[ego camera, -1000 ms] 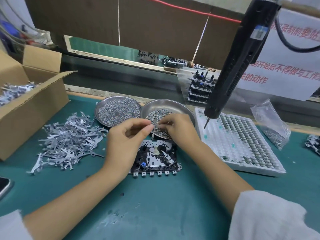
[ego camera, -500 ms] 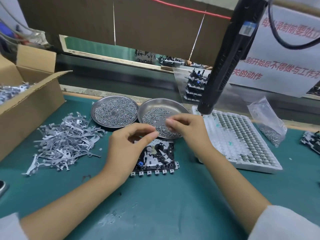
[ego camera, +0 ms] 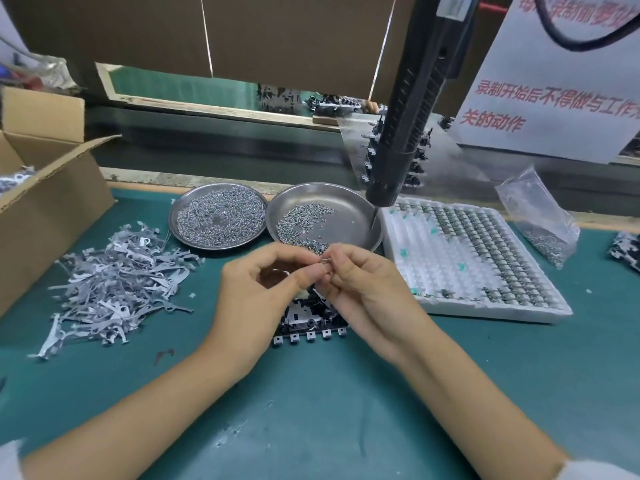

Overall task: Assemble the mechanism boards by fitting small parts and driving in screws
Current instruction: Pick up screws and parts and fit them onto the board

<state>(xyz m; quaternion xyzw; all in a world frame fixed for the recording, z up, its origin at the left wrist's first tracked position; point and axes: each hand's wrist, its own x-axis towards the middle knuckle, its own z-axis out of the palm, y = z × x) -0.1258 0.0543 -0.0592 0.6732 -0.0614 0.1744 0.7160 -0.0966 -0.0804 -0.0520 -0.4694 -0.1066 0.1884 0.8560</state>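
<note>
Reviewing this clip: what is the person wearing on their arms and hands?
Both hands, left hand and right hand, are bare: no gloves, rings or watch visible. The forearms are uncovered. White sleeves show at the frame's bottom corners, one at left and one at right.

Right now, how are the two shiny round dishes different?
The left dish is covered almost all over with tiny screws; the right dish holds a smaller heap on its left side, leaving much bare metal. The hanging screwdriver points its tip over the right dish's edge, not the left dish. Both are round, silver and shallow, side by side.
</note>
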